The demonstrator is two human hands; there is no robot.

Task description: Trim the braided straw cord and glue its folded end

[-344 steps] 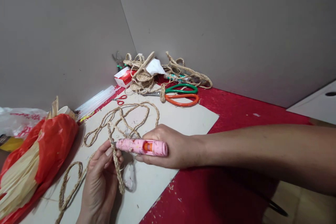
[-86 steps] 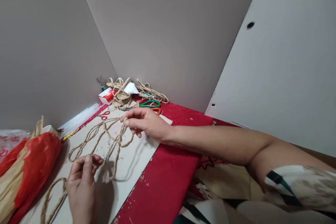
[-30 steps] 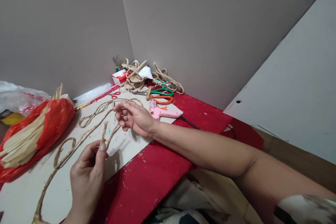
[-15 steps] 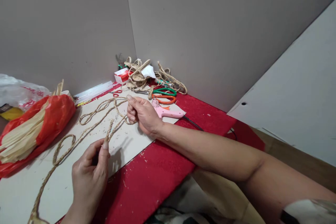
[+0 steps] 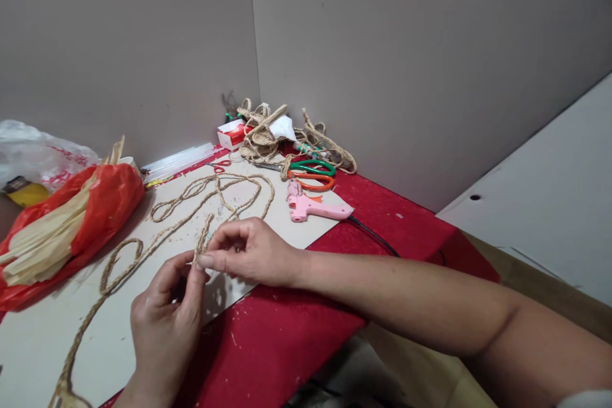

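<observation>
A long tan braided cord [image 5: 157,242] lies in loops on a white board [image 5: 109,331]. My left hand [image 5: 167,312] pinches the cord close to its upright, frayed end. From the right, my right hand [image 5: 255,252] grips the same stretch of cord, its thumb beside my left thumb. The fingers of both hands are pressed together, and they partly hide the cord between them. Behind my right hand a pink glue gun [image 5: 310,204] lies on the board's corner.
Green-handled scissors [image 5: 313,168] and orange-handled scissors [image 5: 320,183] lie behind the glue gun, near piled braided cord [image 5: 261,137] and a red-white box [image 5: 232,135]. At the left sits a red plastic bag [image 5: 115,197] with pale husks. Red cloth [image 5: 268,338] covers the table.
My right hand has come down and left to meet my left hand at the cord's end. The glue gun is now fully in view. The camera view has shifted slightly.
</observation>
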